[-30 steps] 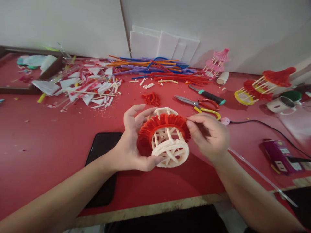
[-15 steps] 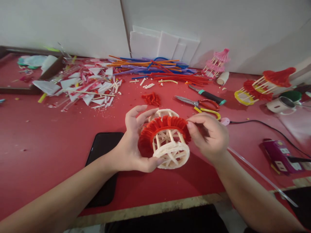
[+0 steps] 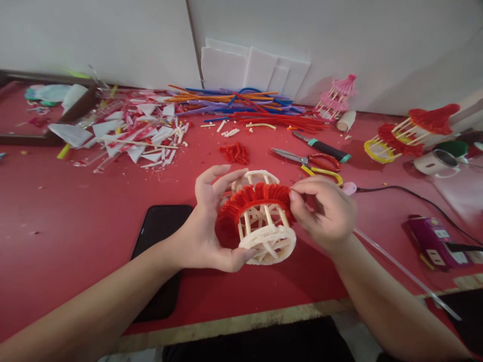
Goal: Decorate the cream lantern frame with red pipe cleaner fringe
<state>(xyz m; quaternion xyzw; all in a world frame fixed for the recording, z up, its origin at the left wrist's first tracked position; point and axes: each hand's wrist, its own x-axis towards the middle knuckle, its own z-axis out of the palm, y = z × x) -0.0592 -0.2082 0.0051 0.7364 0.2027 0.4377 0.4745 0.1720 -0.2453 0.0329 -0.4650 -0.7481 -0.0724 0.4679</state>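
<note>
A small craft lantern-like tower point(image 3: 268, 246) of cream rings and thin sticks is tilted above the table, its round, spoked end toward me. Around its middle runs a fluffy ruffle point(image 3: 260, 196) of short red pipe-cleaner pieces. My left hand point(image 3: 207, 226) is wrapped round the tower's left side, thumb on the near ring and fingers by the far ring. At the ruffle's right edge, my right hand point(image 3: 324, 211) pinches the red fluff between thumb and forefinger; a separate piece there cannot be made out. Cut red pipe-cleaner bits point(image 3: 234, 153) lie in a small pile beyond the tower.
Behind are pliers point(image 3: 305, 160), a craft knife point(image 3: 322, 148), long pipe cleaners point(image 3: 234, 103) and heaped scraps point(image 3: 132, 130). Finished pink point(image 3: 335, 98) and red point(image 3: 411, 131) towers stand at right. A phone point(image 3: 162, 261) lies under my left forearm; a glue gun's cord point(image 3: 407, 191) runs right.
The tower has tipped slightly and shifted a little toward me and to the right. My right fingertips stay at the ruffle's right edge, and the left hand keeps its hold.
</note>
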